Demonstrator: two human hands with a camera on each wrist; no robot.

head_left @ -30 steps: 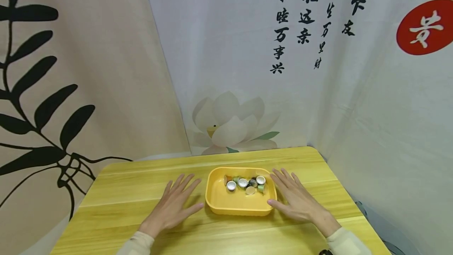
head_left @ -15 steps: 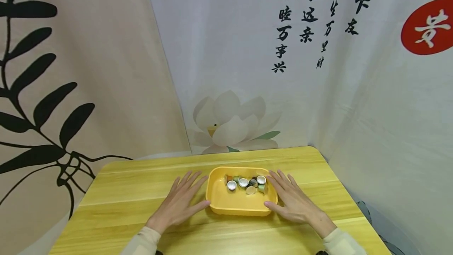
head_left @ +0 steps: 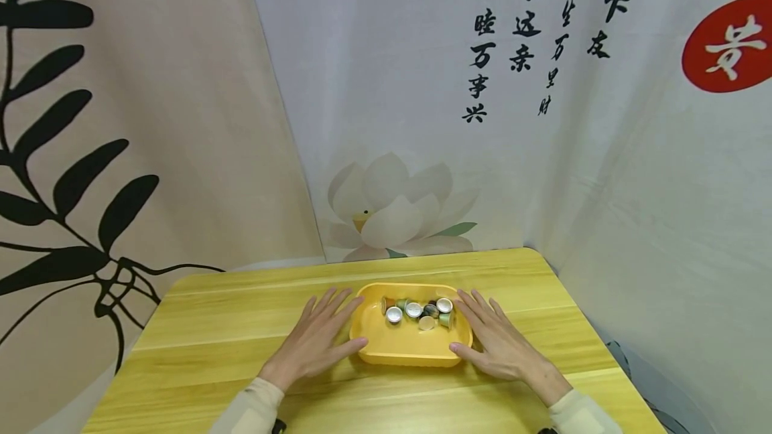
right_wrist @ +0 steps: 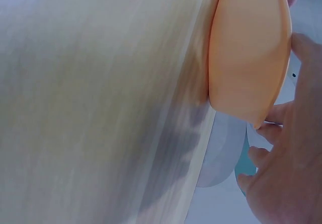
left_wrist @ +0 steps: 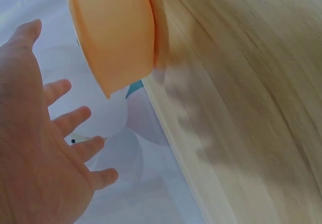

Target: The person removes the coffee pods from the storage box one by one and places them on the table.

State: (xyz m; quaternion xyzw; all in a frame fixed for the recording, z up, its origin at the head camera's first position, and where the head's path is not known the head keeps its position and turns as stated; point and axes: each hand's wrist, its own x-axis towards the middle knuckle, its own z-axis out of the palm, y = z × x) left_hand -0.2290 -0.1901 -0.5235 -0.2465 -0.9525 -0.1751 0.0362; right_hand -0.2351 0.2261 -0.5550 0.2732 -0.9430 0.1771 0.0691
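Note:
A yellow tray (head_left: 410,348) sits on the wooden table, with several small coffee capsules (head_left: 413,310) lying toward its far right. Some capsules show silver or pale lids; others lie on their sides, brown, green or dark. My left hand (head_left: 313,340) is spread at the tray's left side, thumb and fingers straight. In the left wrist view a gap shows between that hand (left_wrist: 45,133) and the tray wall (left_wrist: 118,32). My right hand (head_left: 500,343) has its straight fingers over the right rim. The right wrist view shows its thumb (right_wrist: 304,47) and fingertips right at the rim.
The table (head_left: 241,317) is yellow wood, its far edge close to a printed cloth (head_left: 410,86) with a flower and dark writing. A second cloth with black leaves (head_left: 72,179) hangs at left. Cables (head_left: 657,410) lie beyond the table's right edge.
My left hand has moved right, up to the tray's left rim. My right hand has shifted slightly left over the right rim. The tray and capsules have stayed in place.

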